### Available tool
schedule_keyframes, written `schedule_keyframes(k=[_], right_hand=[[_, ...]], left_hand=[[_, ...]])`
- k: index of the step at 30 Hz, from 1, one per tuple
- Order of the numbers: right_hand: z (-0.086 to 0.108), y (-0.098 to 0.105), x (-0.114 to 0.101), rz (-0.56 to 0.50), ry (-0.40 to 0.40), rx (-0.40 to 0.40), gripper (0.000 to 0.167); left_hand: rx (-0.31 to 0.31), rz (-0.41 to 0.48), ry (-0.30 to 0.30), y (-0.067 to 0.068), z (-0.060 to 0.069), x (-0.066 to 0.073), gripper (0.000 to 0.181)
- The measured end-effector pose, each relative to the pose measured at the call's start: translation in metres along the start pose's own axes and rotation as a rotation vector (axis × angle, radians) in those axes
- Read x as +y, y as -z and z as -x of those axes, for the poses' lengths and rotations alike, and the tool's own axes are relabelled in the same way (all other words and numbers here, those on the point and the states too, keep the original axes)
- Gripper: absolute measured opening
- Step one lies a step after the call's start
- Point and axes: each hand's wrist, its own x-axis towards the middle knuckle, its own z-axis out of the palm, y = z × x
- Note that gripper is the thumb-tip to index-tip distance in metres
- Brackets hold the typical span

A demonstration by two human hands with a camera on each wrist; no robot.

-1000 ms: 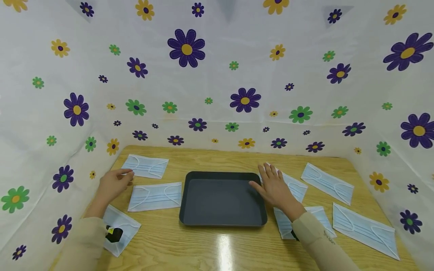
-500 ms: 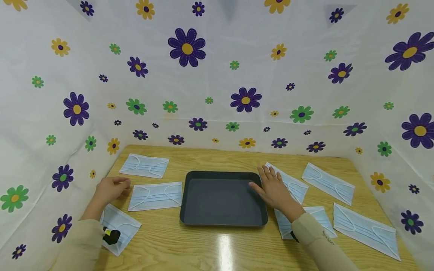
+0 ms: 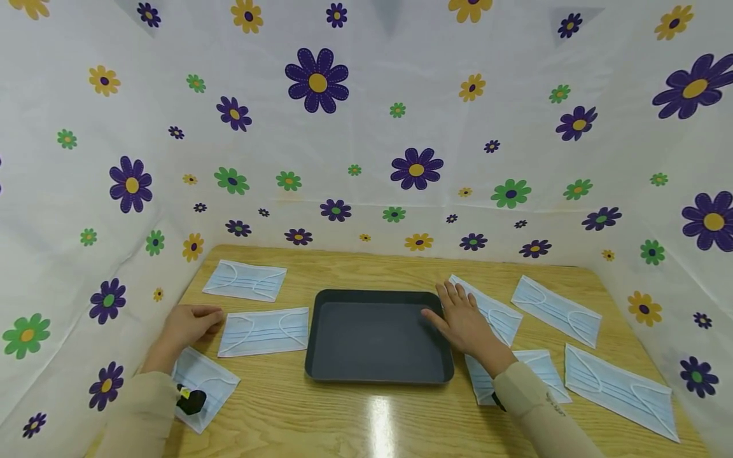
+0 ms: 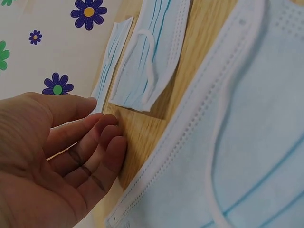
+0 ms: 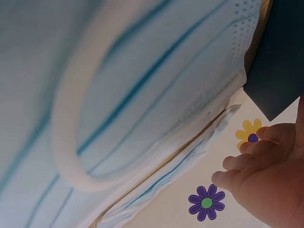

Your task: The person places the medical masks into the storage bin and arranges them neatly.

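Face masks (image 3: 263, 332) flank the tray (image 3: 378, 343), ditto left hand (image 3: 189, 327) (kinda loosely curled) and right hand (image 3: 462, 323) (fingers straight), both empty.

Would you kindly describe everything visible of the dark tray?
The tray is a dark grey, shallow rectangle with rounded corners, a raised rim and a smooth, matte-looking floor; nothing shows inside. Whether metal or plastic is unclear. It lies flat, open side up, on the wood-grained table, with a light blue mask close to its left rim. In the head view the right hand overlaps its right rim; whether they touch cannot be told.
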Motion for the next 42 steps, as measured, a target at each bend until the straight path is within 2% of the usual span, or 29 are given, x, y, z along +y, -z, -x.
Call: schedule_keyframes(k=[6,17,26,29,35,39,42], right_hand=[[0.000,0.000,-0.001,0.003,0.005,0.004,0.084],[0.001,-0.001,-0.002,0.011,0.006,0.010,0.083],[0.001,-0.002,-0.003,0.025,0.011,0.018,0.082],[0.001,-0.001,-0.003,0.031,0.013,0.020,0.082],[-0.001,0.001,-0.005,0.046,0.028,0.033,0.080],[-0.001,0.001,-0.008,0.039,0.033,0.043,0.078],[-0.001,-0.001,-0.011,0.039,0.032,0.038,0.079]], left_hand=[[0.016,-0.034,-0.024,-0.004,-0.003,-0.001,0.045],[0.086,-0.205,-0.058,-0.008,-0.004,0.003,0.041],[0.095,-0.243,-0.047,-0.010,-0.005,0.006,0.039],[0.085,-0.190,-0.047,-0.009,-0.005,0.006,0.039],[0.017,0.014,0.004,-0.007,-0.006,0.002,0.043],[-0.012,0.063,0.035,-0.005,-0.005,0.003,0.045],[-0.008,0.089,0.062,-0.005,-0.003,0.005,0.047]])
